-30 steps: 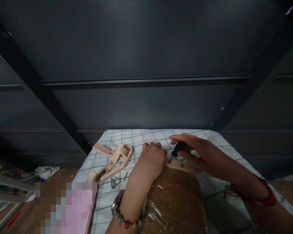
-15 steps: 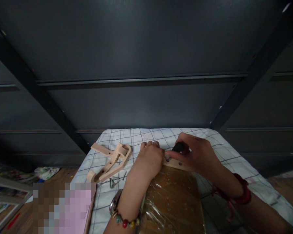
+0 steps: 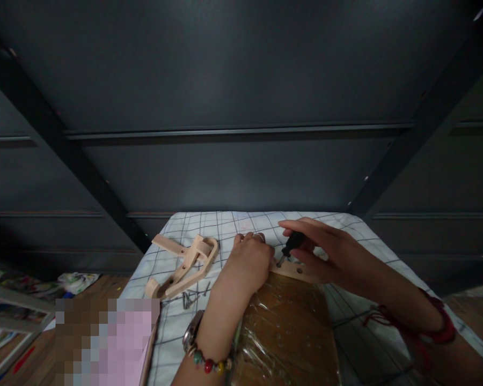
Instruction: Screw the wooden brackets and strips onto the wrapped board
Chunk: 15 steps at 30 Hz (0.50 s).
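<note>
My right hand (image 3: 326, 244) has the black handle of a screwdriver (image 3: 293, 243) between its fingers, the index finger lifted off it. The screwdriver is tilted, and its tip meets a hole in a pale wooden strip (image 3: 292, 271). That strip lies across the far end of a brown wooden board (image 3: 290, 327) wrapped in clear plastic. Curled over the strip's left part, my left hand (image 3: 247, 262) presses it against the board; its fingertips are mostly hidden. Several small metal screws (image 3: 188, 300) lie on the cloth left of my left forearm.
Pale wooden pieces (image 3: 197, 260), some curved and with holes, lie at the left on the checked white cloth (image 3: 265, 219). A dark panelled wall (image 3: 241, 171) rises behind the table. A pixelated pink area (image 3: 124, 343) is at the lower left.
My right hand has shifted slightly right and loosened around the screwdriver, its index finger now extended. My left hand stays on the strip. The view has moved slightly.
</note>
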Each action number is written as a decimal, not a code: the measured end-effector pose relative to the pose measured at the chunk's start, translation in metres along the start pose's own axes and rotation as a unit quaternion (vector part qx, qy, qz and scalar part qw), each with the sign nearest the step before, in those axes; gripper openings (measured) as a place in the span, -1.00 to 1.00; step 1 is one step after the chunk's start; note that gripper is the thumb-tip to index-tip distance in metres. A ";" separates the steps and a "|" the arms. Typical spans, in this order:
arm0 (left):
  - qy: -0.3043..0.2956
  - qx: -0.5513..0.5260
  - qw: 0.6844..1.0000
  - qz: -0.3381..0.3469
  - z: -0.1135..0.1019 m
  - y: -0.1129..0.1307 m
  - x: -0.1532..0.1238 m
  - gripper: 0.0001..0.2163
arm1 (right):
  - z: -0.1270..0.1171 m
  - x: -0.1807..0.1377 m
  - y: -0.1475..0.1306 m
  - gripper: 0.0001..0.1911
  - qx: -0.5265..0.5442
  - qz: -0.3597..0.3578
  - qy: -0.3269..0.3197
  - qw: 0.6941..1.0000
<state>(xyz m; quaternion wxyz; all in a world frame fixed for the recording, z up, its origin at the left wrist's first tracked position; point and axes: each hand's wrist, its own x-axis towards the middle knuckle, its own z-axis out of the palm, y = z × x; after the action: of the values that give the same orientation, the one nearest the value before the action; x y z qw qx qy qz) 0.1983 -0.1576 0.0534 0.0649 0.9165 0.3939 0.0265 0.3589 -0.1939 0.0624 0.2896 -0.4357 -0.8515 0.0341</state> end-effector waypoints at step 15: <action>0.001 0.013 1.000 0.001 0.002 -0.001 0.001 -0.76 | 0.006 0.003 -0.005 -0.88 -0.058 0.053 0.095 0.992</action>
<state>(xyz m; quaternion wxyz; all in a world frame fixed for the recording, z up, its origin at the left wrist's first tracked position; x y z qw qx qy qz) 0.1984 -0.1566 0.0509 0.0525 0.9175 0.3938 0.0219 0.3504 -0.1933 0.0603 0.3412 -0.4973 -0.7966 -0.0414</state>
